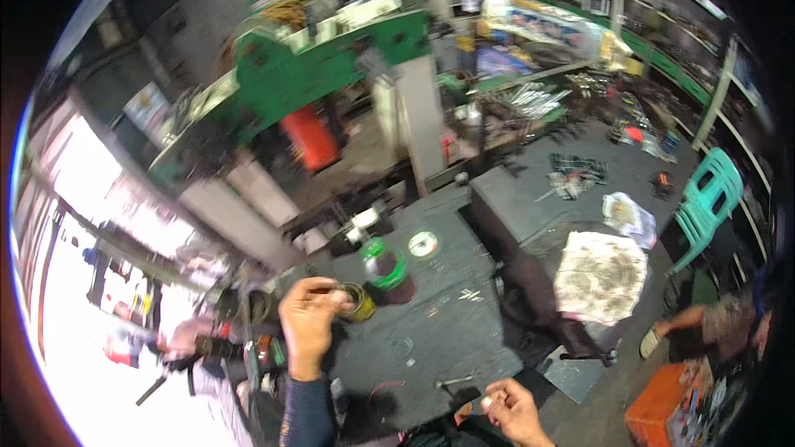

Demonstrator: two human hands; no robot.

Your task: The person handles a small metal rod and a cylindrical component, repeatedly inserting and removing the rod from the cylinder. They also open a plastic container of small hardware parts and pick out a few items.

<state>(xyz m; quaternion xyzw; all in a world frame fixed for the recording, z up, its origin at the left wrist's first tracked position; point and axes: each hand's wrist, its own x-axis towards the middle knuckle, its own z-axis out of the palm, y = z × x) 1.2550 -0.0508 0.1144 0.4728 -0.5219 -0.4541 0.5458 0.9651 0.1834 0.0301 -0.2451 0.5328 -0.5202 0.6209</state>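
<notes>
Both hands were at the dark workbench (447, 331): the left hand (308, 319) curled over the rim of a small open tin (359, 302), fingertips dipped at its mouth, while the right hand (512, 408) pinched a small pale part (487, 402) near the bench's front edge. Steadying the tin (it sat just beside a green-capped bottle (386, 269)) would likely have kept it from tipping. A bolt-like tool (454, 382) lay close by; farther off stood a green machine (323, 66) and a teal chair (708, 203).

A teal plastic chair (705, 203) stands at right; a green machine (331, 66) fills the upper middle; an orange crate (662, 406) sits lower right.
</notes>
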